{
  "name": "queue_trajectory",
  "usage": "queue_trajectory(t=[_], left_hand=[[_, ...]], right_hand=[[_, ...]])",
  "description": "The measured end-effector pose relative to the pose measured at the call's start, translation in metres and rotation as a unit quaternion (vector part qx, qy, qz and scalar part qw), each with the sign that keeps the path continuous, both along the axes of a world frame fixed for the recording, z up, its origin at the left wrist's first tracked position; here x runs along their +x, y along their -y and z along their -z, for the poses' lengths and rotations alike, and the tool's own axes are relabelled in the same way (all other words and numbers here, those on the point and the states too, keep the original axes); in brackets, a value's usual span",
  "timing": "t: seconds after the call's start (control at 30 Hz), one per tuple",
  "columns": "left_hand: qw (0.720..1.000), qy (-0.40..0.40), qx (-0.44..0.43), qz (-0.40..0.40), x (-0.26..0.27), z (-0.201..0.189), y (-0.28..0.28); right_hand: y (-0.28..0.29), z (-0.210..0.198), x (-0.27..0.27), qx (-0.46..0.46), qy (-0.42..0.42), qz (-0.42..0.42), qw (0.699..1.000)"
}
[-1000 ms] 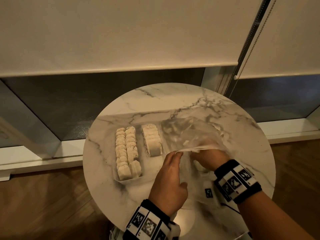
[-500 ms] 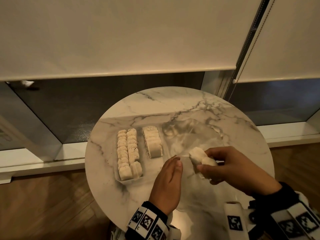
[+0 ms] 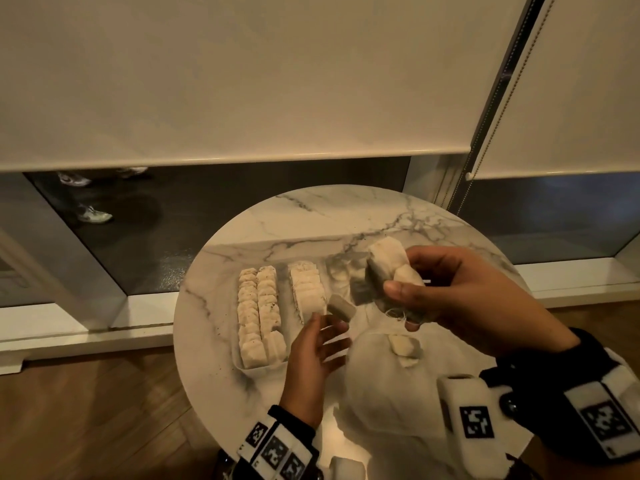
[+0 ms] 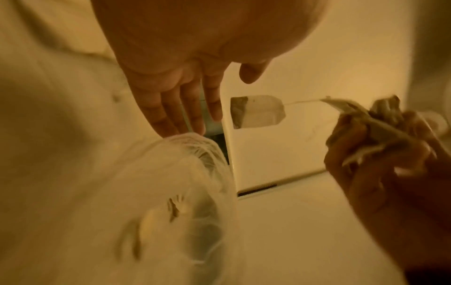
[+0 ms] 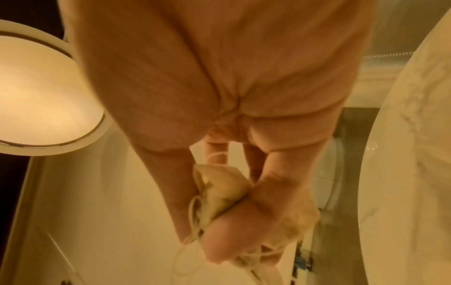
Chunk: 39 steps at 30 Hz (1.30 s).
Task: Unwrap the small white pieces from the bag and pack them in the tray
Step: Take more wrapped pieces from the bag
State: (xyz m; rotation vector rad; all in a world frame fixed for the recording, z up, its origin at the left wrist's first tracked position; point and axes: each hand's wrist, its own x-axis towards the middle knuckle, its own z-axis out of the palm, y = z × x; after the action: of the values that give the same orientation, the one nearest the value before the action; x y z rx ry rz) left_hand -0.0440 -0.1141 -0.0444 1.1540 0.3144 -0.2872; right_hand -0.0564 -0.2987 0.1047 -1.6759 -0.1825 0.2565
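My right hand (image 3: 403, 306) is raised over the marble table and grips a bundle of small white pieces (image 3: 388, 265) with tangled strings. One piece (image 3: 341, 307) dangles from a string below the bundle. My left hand (image 3: 329, 341) is open just under it, fingers straight, holding nothing. The left wrist view shows the dangling piece (image 4: 256, 111) between my left fingers (image 4: 185, 115) and the right hand (image 4: 380, 154). In the right wrist view my thumb and fingers pinch the bundle (image 5: 222, 192). The clear bag (image 3: 381, 375) lies by my left hand with some pieces (image 3: 403, 346) inside. The tray (image 3: 242, 367) holds rows of pieces (image 3: 258, 313).
A third row of pieces (image 3: 306, 291) stands just right of the two full rows. The round table (image 3: 346, 216) sits against a window with roller blinds (image 3: 242, 81); a bead chain (image 3: 485, 133) hangs at the back right. Wooden floor lies on the left.
My right hand came out of the bag with a bundle of pieces and rose toward the far right. One piece now hangs loose on its string. My left hand let the bag go and opened.
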Motion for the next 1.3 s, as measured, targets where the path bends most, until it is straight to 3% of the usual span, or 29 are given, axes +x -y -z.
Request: queue_trajectory(t=[0.13,0.3,0.57,0.7,1.1,1.3], left_hand=[[0.980,-0.083,-0.169,-0.061,0.003,-0.008,-0.010],[0.947,-0.106,-0.297,-0.067,0.004,-0.010,-0.020],[0.929,-0.099,-0.354,-0.032,0.001,-0.012,-0.027],[0.921,-0.105,-0.372,-0.042,0.001,-0.012,-0.030],[0.918,-0.107,-0.378,-0.059,0.002,-0.006,-0.043],[0.918,-0.128,-0.373,-0.046,0.004,-0.003,-0.046]], right_hand=[[-0.020,-0.004,0.006,0.016,-0.001,-0.030,0.999],[-0.045,0.008,0.012,0.005,-0.003,-0.058,0.998],[-0.085,0.073,0.019,-0.185,0.049,-0.070,0.979],[-0.098,0.091,0.016,-0.315,0.111,-0.080,0.939],[-0.099,0.104,0.011,-0.261,0.163,-0.051,0.950],[-0.095,0.115,0.008,-0.315,0.253,-0.047,0.913]])
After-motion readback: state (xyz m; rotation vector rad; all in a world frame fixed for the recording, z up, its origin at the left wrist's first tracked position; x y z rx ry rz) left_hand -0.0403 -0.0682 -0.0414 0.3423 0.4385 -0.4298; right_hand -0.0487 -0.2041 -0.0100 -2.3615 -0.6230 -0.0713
